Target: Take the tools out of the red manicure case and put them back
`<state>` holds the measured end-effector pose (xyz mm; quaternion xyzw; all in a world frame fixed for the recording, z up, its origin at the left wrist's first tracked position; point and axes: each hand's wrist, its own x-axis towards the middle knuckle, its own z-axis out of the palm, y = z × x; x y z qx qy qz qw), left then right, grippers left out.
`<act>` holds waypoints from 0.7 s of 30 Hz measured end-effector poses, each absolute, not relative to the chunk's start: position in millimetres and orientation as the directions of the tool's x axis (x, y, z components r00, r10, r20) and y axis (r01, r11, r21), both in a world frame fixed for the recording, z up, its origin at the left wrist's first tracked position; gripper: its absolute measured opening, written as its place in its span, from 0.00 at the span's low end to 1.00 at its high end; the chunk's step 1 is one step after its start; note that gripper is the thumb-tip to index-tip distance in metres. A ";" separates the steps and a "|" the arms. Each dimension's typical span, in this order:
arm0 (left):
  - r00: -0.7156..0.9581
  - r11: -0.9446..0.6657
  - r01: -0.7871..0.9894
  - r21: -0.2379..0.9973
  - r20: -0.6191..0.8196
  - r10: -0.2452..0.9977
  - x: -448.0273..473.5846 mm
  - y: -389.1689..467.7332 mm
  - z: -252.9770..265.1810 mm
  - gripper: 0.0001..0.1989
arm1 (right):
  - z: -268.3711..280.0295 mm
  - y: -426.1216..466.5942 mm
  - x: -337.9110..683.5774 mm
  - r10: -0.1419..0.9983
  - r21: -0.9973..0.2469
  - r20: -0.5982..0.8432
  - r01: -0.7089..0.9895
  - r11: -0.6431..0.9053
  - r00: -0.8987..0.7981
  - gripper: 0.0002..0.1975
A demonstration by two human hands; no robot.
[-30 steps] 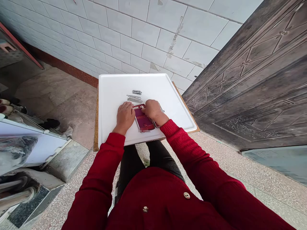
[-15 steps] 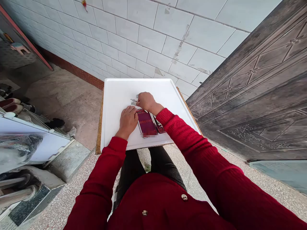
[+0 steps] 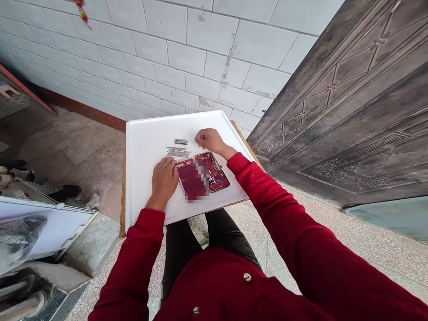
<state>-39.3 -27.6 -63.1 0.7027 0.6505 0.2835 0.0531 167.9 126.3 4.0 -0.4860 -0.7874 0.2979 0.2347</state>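
A dark red manicure case (image 3: 194, 182) lies open on a white tabletop (image 3: 143, 138); part of it is blurred out. Small scissors (image 3: 217, 183) and other metal tools sit in its right half. My left hand (image 3: 163, 180) rests flat along the case's left edge, fingers stretched forward. Beyond the case, my right hand (image 3: 210, 140) is closed in a pinch above the tabletop; whatever it holds is too small to make out. To its left lie a row of slim metal tools (image 3: 178, 152) and, behind them, a short stack of what look like nail clippers (image 3: 181, 141).
A tiled wall (image 3: 160, 67) stands behind the table, and a dark carved panel (image 3: 321, 116) slants along the right. At the left is a white rack (image 3: 40, 223) with shoes near it. A red ornament (image 3: 81, 13) hangs on the wall.
My right hand has moved right, away from the metal tools, uncovering them and the case's right half. The left hand stays beside the case. The whole view has shifted.
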 end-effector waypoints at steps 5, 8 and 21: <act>-0.001 -0.155 0.886 0.437 0.336 0.942 -41.7 -28.3 -62.9 0.18 | -38.5 135.0 222.7 0.968 -0.895 0.123 0.397 0.202 -0.217 0.06; 0.006 -0.172 0.886 0.430 0.361 0.933 -42.3 -29.1 -61.7 0.17 | -49.9 133.8 232.2 0.948 -0.948 0.129 0.245 0.204 -0.290 0.11; 0.082 -0.192 0.954 0.230 0.415 0.906 -28.6 -30.5 -43.6 0.20 | -32.3 132.1 233.7 0.705 -0.835 0.156 0.289 0.468 -0.692 0.07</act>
